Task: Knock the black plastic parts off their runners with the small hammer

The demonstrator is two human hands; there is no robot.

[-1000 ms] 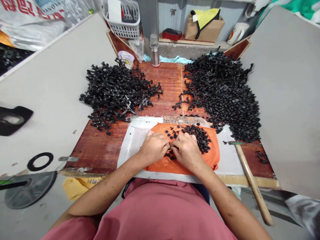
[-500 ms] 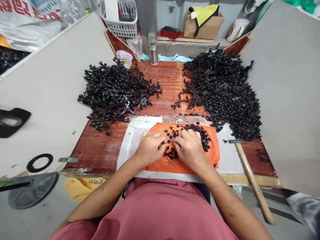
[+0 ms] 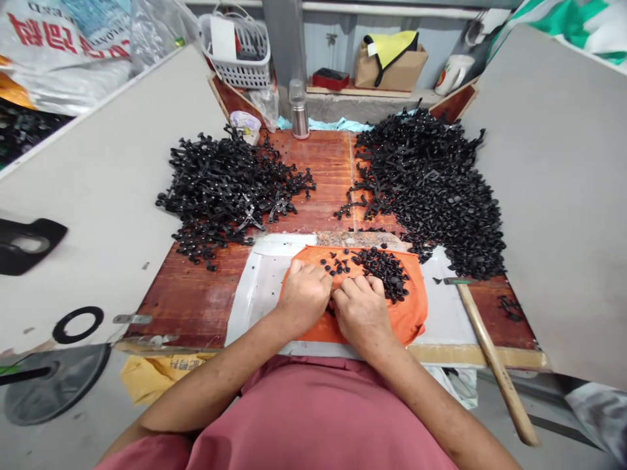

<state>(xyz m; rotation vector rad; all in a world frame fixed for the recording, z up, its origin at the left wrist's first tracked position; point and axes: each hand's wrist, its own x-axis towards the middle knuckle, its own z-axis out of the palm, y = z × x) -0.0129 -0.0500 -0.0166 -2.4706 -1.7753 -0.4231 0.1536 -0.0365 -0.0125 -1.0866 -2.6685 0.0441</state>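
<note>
My left hand (image 3: 304,295) and my right hand (image 3: 361,309) rest side by side on an orange cloth (image 3: 411,313), fingers curled and meeting between the hands. What they pinch is hidden. Just beyond the fingers lies a small heap of loose black plastic parts (image 3: 382,266) on the cloth. The cloth sits on a white sheet (image 3: 255,287) at the near edge of a red wooden table (image 3: 196,294).
Two large piles of black plastic sprues lie on the table, one at the left (image 3: 225,186), one at the right (image 3: 435,189). A hammer (image 3: 492,362) lies at the right edge. A steel flask (image 3: 300,117) and a white basket (image 3: 242,49) stand behind. Grey boards flank both sides.
Both hands have drawn back toward me from the small heap and closed together. The camera has tilted slightly.
</note>
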